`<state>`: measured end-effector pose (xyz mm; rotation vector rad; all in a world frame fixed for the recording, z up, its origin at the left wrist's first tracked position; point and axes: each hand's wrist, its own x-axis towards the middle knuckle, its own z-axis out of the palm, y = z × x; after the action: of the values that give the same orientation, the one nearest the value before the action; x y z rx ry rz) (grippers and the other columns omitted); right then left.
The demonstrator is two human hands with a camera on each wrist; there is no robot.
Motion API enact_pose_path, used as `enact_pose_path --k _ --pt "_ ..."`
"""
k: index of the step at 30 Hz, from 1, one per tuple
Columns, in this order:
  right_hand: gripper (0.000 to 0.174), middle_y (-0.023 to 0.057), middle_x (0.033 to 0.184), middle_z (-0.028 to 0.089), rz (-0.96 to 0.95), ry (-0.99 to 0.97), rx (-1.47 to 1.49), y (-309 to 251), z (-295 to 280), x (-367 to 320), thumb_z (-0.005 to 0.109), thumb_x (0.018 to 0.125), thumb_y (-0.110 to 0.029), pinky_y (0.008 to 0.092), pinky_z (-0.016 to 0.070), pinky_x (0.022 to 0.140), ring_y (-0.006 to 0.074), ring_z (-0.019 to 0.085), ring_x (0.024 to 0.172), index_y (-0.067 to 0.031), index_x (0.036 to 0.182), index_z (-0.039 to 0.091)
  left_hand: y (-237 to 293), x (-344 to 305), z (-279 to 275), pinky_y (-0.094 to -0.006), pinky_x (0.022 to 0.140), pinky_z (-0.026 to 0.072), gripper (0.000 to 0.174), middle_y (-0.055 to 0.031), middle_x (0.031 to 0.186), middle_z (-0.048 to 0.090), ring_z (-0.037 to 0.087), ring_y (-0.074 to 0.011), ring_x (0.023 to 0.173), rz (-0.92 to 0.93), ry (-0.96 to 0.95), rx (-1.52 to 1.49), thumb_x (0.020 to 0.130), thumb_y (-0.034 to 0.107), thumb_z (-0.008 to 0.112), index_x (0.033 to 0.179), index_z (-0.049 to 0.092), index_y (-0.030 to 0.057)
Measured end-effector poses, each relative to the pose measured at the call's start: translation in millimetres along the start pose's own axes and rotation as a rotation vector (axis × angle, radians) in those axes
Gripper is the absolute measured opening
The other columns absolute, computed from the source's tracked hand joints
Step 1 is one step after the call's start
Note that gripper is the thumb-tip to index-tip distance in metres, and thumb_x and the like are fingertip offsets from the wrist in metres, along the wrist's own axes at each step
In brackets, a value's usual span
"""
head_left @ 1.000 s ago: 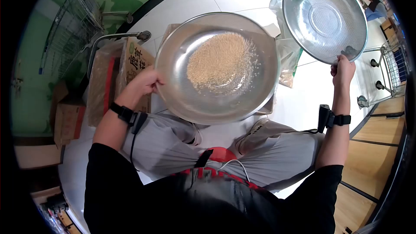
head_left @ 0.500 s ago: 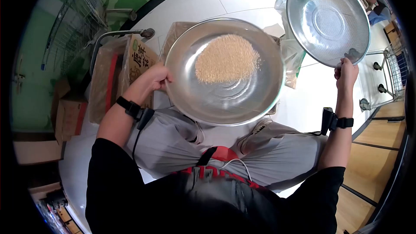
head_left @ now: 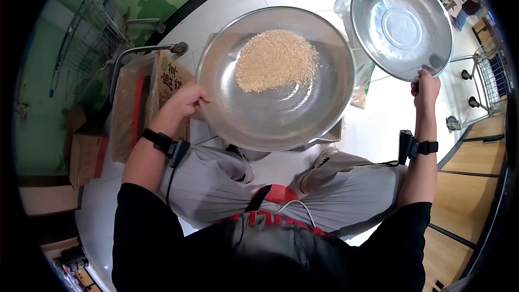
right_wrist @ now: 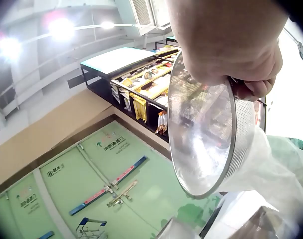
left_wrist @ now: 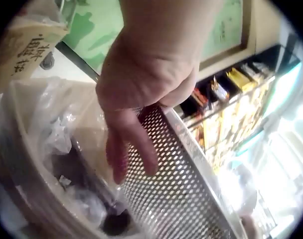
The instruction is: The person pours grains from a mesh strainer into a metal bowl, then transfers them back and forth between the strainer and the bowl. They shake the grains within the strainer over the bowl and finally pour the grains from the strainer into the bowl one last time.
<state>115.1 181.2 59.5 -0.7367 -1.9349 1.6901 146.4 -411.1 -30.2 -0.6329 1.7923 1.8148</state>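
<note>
My left hand (head_left: 188, 100) grips the left rim of a large perforated metal sieve (head_left: 275, 124), thumb over the edge. A heap of small tan grains (head_left: 275, 62) lies inside, toward the far side. In the left wrist view, two of this hand's fingers (left_wrist: 139, 142) lie against the holed outer wall. Raised off to the right, a smaller, empty mesh sieve (head_left: 373, 27) hangs from my right hand (head_left: 427, 89), which pinches its near rim. The right wrist view has this small sieve (right_wrist: 196, 149) tilted on edge, the right hand (right_wrist: 231, 55) above it.
Under the large sieve stands a box lined with plastic (left_wrist: 29, 164). A printed carton (head_left: 167, 75) sits on a trolley at the left. Plastic bags (head_left: 359, 75) lie between the two sieves. A cart (head_left: 481, 84) and wooden cabinets (head_left: 470, 184) line the right side.
The large sieve has dipped and shifted about, and its grains have gathered from a loose spread into a denser heap at the far side. The small sieve stays held up at the right.
</note>
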Motion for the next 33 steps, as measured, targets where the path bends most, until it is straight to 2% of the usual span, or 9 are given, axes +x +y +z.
enact_pose_path --k 1,3,5,9,12,18,20,26,33 --pt "0.013 0.0041 0.057 0.045 0.005 -0.001 -0.01 2.0 0.3 1.2 0.05 0.081 -0.005 0.0271 0.0275 0.034 0.0127 0.041 0.039 0.0019 0.092 0.048 4.0 -9.8 -11.1 -0.0425 0.074 0.0576 0.047 -0.0169 0.097 0.065 0.067 -0.0287 0.084 0.021 -0.007 -0.003 0.066 -0.011 0.057 0.114 0.057 -0.0058" --pt "0.012 0.0036 0.057 0.045 -0.015 -0.022 -0.016 2.9 -1.7 0.5 0.051 0.081 -0.006 0.0269 0.028 0.034 0.0127 0.042 0.039 0.0009 0.091 0.049 13.8 -27.8 -32.0 -0.0429 0.078 0.057 0.049 -0.0175 0.102 0.064 0.066 -0.0295 0.088 0.029 0.031 -0.008 0.067 -0.011 0.057 0.115 0.057 -0.0054" --pt "0.011 0.0033 0.056 0.045 -0.005 0.007 -0.031 0.0 -1.3 -2.7 0.051 0.082 -0.008 0.0271 0.0273 0.033 0.0126 0.041 0.038 -0.0003 0.09 0.049 22.0 -37.7 -45.4 -0.0379 0.061 0.0572 0.042 -0.0146 0.091 0.063 0.066 -0.0265 0.075 0.015 0.169 -0.251 0.068 -0.012 0.057 0.11 0.056 -0.0067" --pt "0.009 0.0032 0.055 0.045 -0.014 0.03 -0.046 6.3 -4.6 3.8 0.05 0.082 -0.006 0.0275 0.0258 0.032 0.0124 0.04 0.037 -0.0005 0.089 0.049 22.2 -15.4 -54.8 -0.039 0.055 0.0563 0.041 -0.0146 0.086 0.062 0.065 -0.0265 0.069 0.053 0.233 -0.315 0.068 -0.012 0.056 0.108 0.056 -0.0069" --pt "0.009 0.0032 0.055 0.044 -0.032 0.014 0.005 5.3 -2.3 4.1 0.05 0.082 -0.006 0.0277 0.0253 0.033 0.0122 0.039 0.037 0.0002 0.089 0.048 14.2 10.8 -38.9 -0.0423 0.078 0.0565 0.05 -0.0168 0.101 0.064 0.065 -0.0294 0.088 0.015 0.069 -0.102 0.066 -0.013 0.054 0.116 0.057 -0.0045" --pt "0.009 0.003 0.055 0.043 -0.04 0.004 -0.002 -9.2 2.7 -9.1 0.049 0.082 -0.004 0.027 0.0256 0.033 0.0118 0.04 0.037 0.0008 0.09 0.048 0.1 -2.0 -2.8 -0.0384 0.067 0.056 0.049 -0.0147 0.097 0.063 0.065 -0.0251 0.08 -0.075 0.034 0.145 0.065 -0.012 0.055 0.113 0.058 -0.003" --pt "0.01 0.003 0.056 0.043 -0.038 0.015 0.001 -7.0 2.6 -7.7 0.05 0.082 -0.004 0.0273 0.0261 0.034 0.0119 0.04 0.037 0.0008 0.09 0.048 -3.0 -6.8 -28.1 -0.0357 0.039 0.0435 0.035 -0.0094 0.073 0.058 0.058 -0.0214 0.053 -0.042 0.072 0.039 0.066 -0.01 0.056 0.1 0.058 -0.0023" --pt "0.01 0.0031 0.056 0.044 -0.028 0.025 0.005 1.3 -0.4 0.3 0.051 0.081 -0.005 0.0276 0.0262 0.034 0.0124 0.04 0.037 0.0007 0.089 0.048 8.5 1.3 -68.8 -0.0383 0.04 0.0463 0.036 -0.0118 0.077 0.059 0.061 -0.0247 0.058 0.055 0.23 -0.059 0.067 -0.011 0.056 0.102 0.058 -0.0039" --pt "0.011 0.0032 0.055 0.044 -0.039 -0.006 0.021 -4.2 2.9 -4.0 0.051 0.082 -0.005 0.0274 0.026 0.033 0.0126 0.04 0.037 0.0008 0.09 0.048 3.8 -21.4 9.2 -0.0396 0.045 0.0512 0.041 -0.0137 0.08 0.06 0.063 -0.0247 0.062 0.081 0.111 0.106 0.067 -0.013 0.056 0.106 0.056 -0.0046"
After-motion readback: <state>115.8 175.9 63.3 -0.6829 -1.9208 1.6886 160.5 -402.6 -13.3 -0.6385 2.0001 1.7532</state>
